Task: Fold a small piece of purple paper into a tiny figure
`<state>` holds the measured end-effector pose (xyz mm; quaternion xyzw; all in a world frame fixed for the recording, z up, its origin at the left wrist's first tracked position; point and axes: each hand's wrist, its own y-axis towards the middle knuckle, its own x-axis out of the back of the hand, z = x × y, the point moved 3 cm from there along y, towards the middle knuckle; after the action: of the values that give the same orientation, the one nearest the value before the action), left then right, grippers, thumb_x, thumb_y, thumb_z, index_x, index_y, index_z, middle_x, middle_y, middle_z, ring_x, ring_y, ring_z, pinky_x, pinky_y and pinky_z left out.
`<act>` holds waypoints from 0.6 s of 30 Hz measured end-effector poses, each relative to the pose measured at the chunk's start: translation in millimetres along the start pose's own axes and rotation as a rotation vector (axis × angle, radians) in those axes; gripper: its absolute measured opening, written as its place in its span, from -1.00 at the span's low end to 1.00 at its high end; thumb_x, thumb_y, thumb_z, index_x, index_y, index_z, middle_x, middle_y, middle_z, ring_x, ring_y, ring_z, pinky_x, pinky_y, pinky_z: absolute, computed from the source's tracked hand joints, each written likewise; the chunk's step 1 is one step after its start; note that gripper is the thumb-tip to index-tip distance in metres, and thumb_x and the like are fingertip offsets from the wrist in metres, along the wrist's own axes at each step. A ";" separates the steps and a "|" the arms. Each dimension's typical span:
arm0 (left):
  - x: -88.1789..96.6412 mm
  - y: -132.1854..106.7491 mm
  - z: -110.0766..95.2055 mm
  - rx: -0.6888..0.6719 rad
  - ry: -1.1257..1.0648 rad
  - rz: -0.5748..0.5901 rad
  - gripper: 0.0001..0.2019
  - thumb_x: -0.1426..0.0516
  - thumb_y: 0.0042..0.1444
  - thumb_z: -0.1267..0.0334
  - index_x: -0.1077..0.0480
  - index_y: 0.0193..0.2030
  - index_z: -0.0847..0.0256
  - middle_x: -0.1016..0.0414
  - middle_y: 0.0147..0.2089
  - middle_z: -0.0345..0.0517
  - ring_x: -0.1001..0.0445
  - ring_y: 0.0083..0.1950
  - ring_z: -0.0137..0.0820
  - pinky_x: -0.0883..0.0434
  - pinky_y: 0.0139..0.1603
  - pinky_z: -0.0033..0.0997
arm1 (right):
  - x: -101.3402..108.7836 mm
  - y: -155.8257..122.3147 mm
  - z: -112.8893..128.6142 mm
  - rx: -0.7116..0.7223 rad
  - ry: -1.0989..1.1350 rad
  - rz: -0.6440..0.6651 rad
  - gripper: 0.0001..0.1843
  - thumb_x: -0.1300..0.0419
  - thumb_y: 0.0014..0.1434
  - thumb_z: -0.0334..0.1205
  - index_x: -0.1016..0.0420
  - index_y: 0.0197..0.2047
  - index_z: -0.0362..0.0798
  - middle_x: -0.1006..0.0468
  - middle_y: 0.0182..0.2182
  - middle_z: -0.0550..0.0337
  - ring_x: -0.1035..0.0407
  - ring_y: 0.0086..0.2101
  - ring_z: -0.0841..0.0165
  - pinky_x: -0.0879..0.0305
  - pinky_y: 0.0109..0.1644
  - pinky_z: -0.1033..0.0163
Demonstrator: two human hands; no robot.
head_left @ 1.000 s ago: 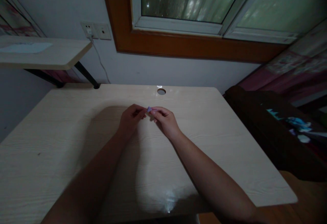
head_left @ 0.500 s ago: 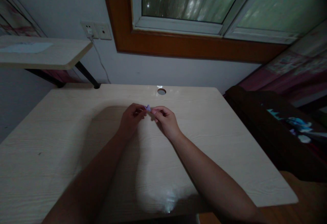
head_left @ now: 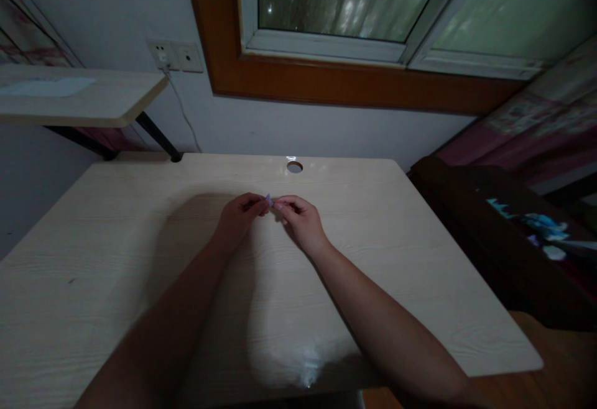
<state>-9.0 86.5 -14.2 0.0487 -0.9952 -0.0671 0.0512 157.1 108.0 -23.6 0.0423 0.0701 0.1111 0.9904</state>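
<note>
My left hand (head_left: 237, 220) and my right hand (head_left: 301, 220) meet fingertip to fingertip over the middle of a pale wooden desk (head_left: 116, 260). Both pinch a tiny lilac piece (head_left: 268, 199) between thumb and fingers; it looks like a small bit of folded paper, mostly hidden by the fingertips. Both forearms stretch across the desk from its near edge. The room is dim.
A round cable hole (head_left: 295, 166) lies at the desk's far edge. A second tabletop (head_left: 79, 95) stands higher at the left, under wall sockets (head_left: 176, 56) with a cable. A window (head_left: 354, 5) is ahead. Dark furniture (head_left: 504, 235) with small light items stands at the right.
The lilac piece shows less between the fingertips than before; the fingers have shifted slightly around it. The hands stay in the same spot.
</note>
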 end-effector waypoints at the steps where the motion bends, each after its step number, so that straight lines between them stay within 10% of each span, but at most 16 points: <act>1: 0.3 0.0 0.2 0.009 -0.004 0.005 -0.75 -0.27 0.08 0.02 -0.54 -0.33 0.19 -0.56 -0.41 -0.17 -0.50 -0.34 -0.40 -0.45 -0.22 -0.40 | 0.0 0.1 0.2 0.003 -0.004 0.001 -0.75 -0.39 0.05 -0.02 -0.63 -0.27 0.00 -0.54 -0.49 0.23 -0.28 -0.52 0.43 -0.19 -0.42 0.27; 18: 2.0 2.5 5.3 0.060 -0.097 0.094 -0.73 -0.27 0.07 0.01 -0.55 -0.36 0.20 -0.59 -0.39 -0.10 -0.51 -0.35 -0.37 -0.47 -0.23 -0.36 | -0.9 0.7 -2.0 0.009 -0.015 0.042 -0.76 -0.36 0.08 -0.02 -0.59 -0.29 0.00 -0.51 -0.51 0.26 -0.28 -0.52 0.43 -0.18 -0.41 0.28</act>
<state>-11.8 89.5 -18.9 0.0002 -0.9993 -0.0371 0.0045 155.8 108.5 -25.4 0.0492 0.0623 0.1312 0.9882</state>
